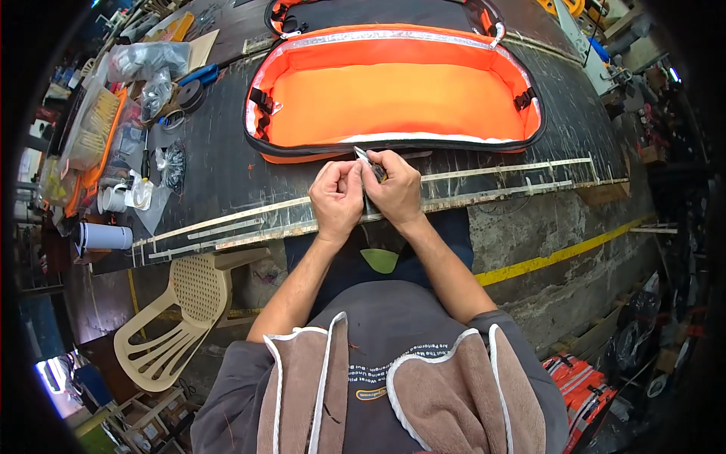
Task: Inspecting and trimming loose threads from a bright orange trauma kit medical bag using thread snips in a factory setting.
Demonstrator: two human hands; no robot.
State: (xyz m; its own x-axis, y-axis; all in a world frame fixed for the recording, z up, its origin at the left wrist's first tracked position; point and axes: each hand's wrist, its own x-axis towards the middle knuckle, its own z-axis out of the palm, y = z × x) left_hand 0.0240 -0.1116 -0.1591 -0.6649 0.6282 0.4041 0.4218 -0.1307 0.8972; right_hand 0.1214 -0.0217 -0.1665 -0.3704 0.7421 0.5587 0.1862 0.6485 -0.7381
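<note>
Just in front of an open orange bag (393, 98), my two hands are close together over the front part of the dark table. My right hand (395, 185) is closed round a small tool with a pointed silver tip (361, 154); a bit of yellow shows by the palm. My left hand (336, 198) is pinched beside it, and whatever its fingers hold is too small to make out. The bag lies flat, with black zip edging, silvery-white inner trim and black buckles (523, 99) at its ends.
Rulers and tape strips (507, 172) run along the table's front. Bins, plastic bags and tape rolls (190, 96) crowd the left side. A beige plastic chair (189, 303) stands below left. An orange bag with pale stripes (578, 393) lies low on the right.
</note>
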